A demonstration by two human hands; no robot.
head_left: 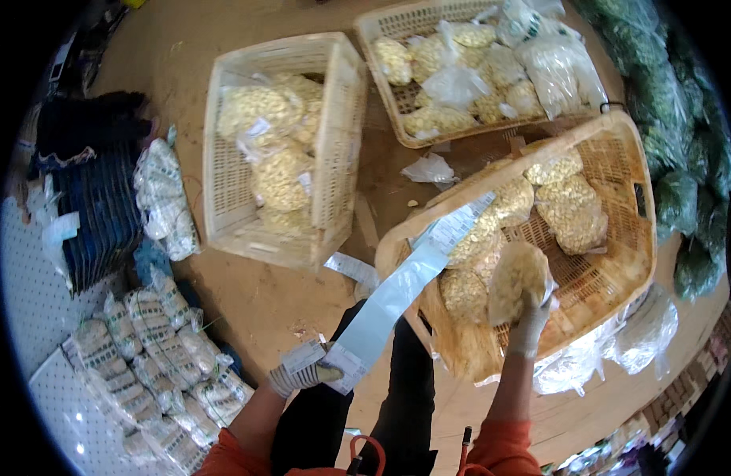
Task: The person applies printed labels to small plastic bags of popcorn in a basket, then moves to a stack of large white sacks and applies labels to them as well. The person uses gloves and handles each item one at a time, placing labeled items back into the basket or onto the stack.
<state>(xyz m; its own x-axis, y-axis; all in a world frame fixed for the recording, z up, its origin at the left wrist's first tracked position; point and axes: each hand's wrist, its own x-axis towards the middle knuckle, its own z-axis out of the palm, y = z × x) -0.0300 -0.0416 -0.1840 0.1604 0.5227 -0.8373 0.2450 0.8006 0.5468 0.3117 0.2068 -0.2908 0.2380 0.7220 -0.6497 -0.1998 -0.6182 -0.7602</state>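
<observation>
At the far left, wrapped packs (pixel 147 349) lay in rows beside the brown floor (pixel 242 297). The white crate (pixel 343 151) held yellowish bags (pixel 282 178), at least two with white labels showing; those looked finished, as far as could be judged.

The gloved left hand (pixel 306 374) was closed on a label strip (pixel 401 297), whose far end reached over the near basket (pixel 615 170). Plenty of strip remained. Behind, the far basket (pixel 379 83) was well filled with similar bags, some under clear plastic; whether they bore labels could not be told.

The gloved right hand (pixel 528 329), apart from the left, was clamped on the near end of one bag (pixel 518 274), above the near basket. The other bags in there showed no clear labels, so that share seemed left.

For moving, a strip of floor ran between white crate and near basket, with a paper piece (pixel 353 268) on it. The near basket's raised rim stood close to the right wrist; clear bags (pixel 639 337) bordered it on the right, with green bags (pixel 675 202) beyond.
</observation>
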